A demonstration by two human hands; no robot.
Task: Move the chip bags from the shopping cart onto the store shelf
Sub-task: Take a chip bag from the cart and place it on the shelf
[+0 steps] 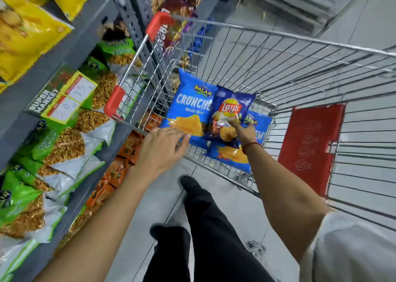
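Shopping cart (278,52) — three chip bags on its floor. Right hand (245,132), grip closing on dark Lay's bag (230,110); left hand (162,147) open, empty. Advice: pinch the edge, lift clear toward shelf (70,46).

Right hand (244,132) on Lay's bag (230,114) in cart (278,67).

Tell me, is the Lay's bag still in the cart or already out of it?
In. The Lay's bag lies inside the cart, on top of two blue Balaji bags, with the right hand touching it.
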